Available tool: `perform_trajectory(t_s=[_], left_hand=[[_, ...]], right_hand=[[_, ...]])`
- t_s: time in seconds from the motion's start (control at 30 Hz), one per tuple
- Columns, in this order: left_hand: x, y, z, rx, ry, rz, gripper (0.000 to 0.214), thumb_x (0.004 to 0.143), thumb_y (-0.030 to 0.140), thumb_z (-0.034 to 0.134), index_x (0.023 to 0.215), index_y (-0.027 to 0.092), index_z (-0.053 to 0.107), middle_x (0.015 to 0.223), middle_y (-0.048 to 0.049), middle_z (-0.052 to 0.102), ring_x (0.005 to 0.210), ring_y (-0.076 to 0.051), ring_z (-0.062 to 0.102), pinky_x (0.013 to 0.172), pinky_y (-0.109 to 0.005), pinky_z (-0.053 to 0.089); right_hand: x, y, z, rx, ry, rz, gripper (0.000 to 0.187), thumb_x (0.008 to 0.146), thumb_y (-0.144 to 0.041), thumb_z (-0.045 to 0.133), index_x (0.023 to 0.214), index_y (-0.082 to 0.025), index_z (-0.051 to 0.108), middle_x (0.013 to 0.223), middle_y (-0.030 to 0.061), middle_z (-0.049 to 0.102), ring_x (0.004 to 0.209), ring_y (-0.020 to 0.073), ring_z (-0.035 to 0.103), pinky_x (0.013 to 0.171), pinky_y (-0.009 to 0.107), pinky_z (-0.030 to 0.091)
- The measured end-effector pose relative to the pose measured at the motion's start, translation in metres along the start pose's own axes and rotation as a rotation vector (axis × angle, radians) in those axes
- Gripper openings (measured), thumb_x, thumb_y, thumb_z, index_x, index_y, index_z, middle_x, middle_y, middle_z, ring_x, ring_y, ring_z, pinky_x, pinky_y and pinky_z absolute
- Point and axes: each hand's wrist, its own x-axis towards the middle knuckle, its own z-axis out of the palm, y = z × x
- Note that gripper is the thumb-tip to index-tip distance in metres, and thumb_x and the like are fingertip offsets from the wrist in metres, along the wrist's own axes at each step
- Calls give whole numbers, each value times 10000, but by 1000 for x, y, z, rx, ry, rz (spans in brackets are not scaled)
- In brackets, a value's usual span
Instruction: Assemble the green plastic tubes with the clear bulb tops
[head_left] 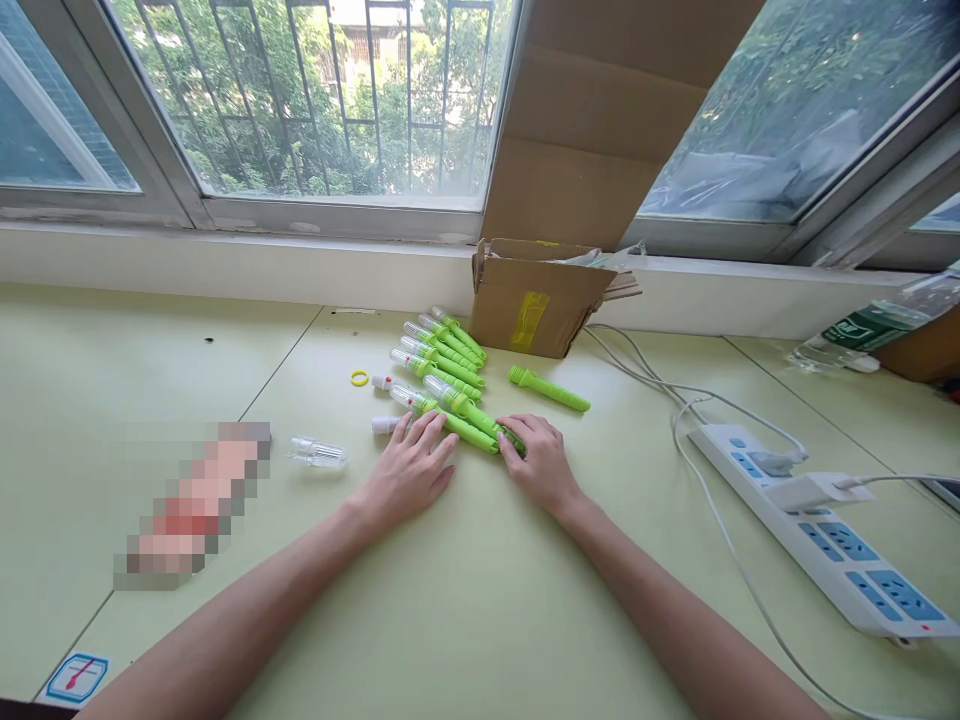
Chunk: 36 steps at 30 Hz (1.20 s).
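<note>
My left hand (pixel 414 465) lies with fingers stretched over the near end of a bright green ribbed plastic stick (pixel 474 434) with a clear cap, fingertips touching it. A small white cylinder (pixel 385 425) sits just beyond these fingers. My right hand (pixel 541 462) pinches the lower end of another green stick with a clear cap (pixel 461 404) between thumb and fingers. Several more capped green sticks (pixel 450 365) lie in a slanting row behind. To the right rests an uncapped green stick (pixel 551 388). Left of my hands are a loose clear cap (pixel 317 454) and a yellow ring (pixel 359 378).
An open cardboard box (pixel 536 305) stands against the window ledge. On the right lie a white power strip (pixel 821 540) with cables and a plastic bottle (pixel 862 325). A pixelated patch (pixel 196 500) covers something at left; a sticker (pixel 77 678) is near the front edge.
</note>
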Motion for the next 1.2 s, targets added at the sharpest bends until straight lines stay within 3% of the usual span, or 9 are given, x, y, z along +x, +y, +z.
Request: perform_trajectory(t_s=[0.57,1.2], left_hand=[[0,0,3,4,27,2,335,896,306,432,1205,202,512,1373,-118,448,1331,-272,345,1102,-500,287],[0,0,4,-11,4,-1,358,905,304,419,1240,199,487,1418,-124,411,1361,-261,305,1102,-496,278]], right_hand=[[-1,-2,1,-36,4,-43,326,876,-420,488,1096,-214,612,1080,72,641,1012,247,549,916,391,355],[-3,-5,0,-69,-7,-88,369,869,-432,508,1162,-219,574,1107,76,632,1032,249,542,923,390,363]])
